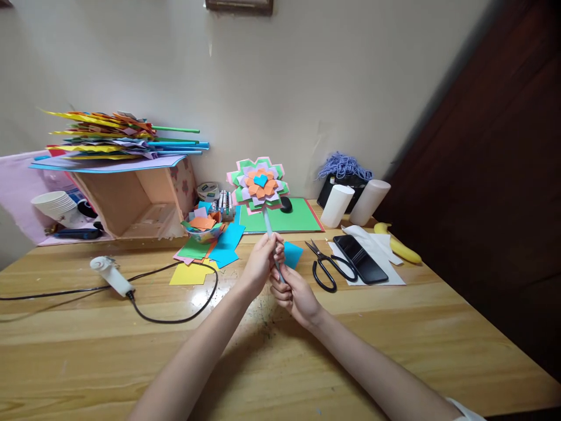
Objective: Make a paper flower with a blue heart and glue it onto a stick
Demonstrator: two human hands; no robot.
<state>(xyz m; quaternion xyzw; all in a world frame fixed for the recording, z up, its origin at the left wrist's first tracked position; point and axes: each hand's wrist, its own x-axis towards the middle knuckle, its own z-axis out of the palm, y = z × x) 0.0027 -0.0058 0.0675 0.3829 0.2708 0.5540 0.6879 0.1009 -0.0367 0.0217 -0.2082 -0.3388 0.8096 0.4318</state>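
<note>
A layered paper flower [258, 185] in green, pink, lilac and orange with a blue heart at its centre stands upright on a thin pale stick [267, 224]. Both hands hold that stick above the wooden table [131, 351]. My left hand [261, 262] is closed round the stick higher up. Just below it, my right hand [293, 292] grips the stick's lower end. A blue paper square [293, 254] lies on the table right behind the hands.
Black scissors [326, 266], a phone [360, 258] on white paper and a banana [401, 245] lie to the right. A glue gun [111, 275] with its black cord lies left. Coloured paper scraps [205, 254], a paper bowl [202, 227], a cardboard box [140, 202] topped with finished flowers [109, 137] stand behind.
</note>
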